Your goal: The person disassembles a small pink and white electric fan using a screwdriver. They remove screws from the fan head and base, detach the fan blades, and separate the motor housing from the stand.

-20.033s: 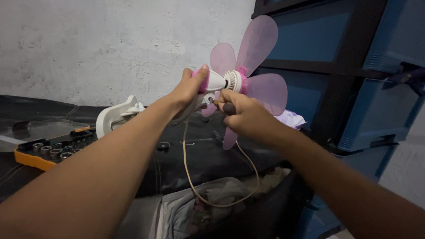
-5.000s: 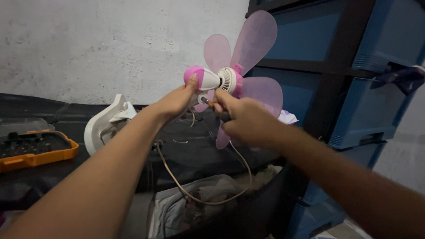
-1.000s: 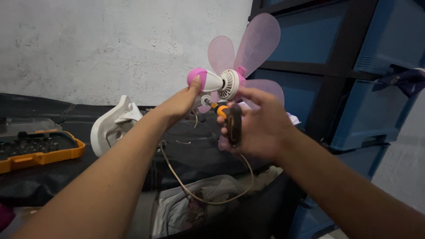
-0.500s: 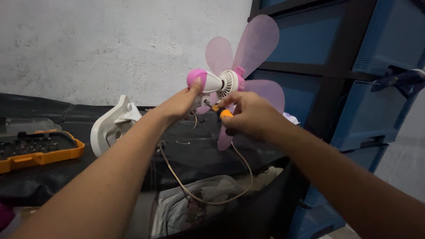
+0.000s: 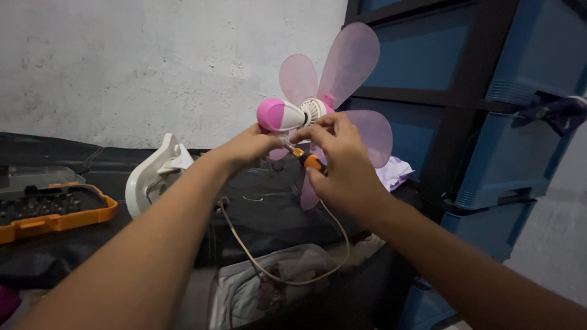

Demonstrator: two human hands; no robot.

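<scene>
I hold a small pink and white fan (image 5: 287, 114) up in the air, with translucent pink blades (image 5: 351, 61) spread behind its hub. My left hand (image 5: 247, 146) grips the fan body from below, near the pink rear cap. My right hand (image 5: 342, 162) is closed around a screwdriver (image 5: 307, 160) with an orange and black handle. Its tip points up at the underside of the fan body. A beige cord (image 5: 278, 269) hangs down from the fan in a loop.
The fan's white clip base (image 5: 154, 174) lies on the black surface (image 5: 61, 256). An orange tray of bits and sockets (image 5: 52, 211) sits at the left. Blue drawers in a black frame (image 5: 489, 122) stand at the right. A grey wall is behind.
My right hand has shifted its hold on the screwdriver, fingers now wrapped over the shaft near the fan. The fan has tilted a little, showing more of the pink cap.
</scene>
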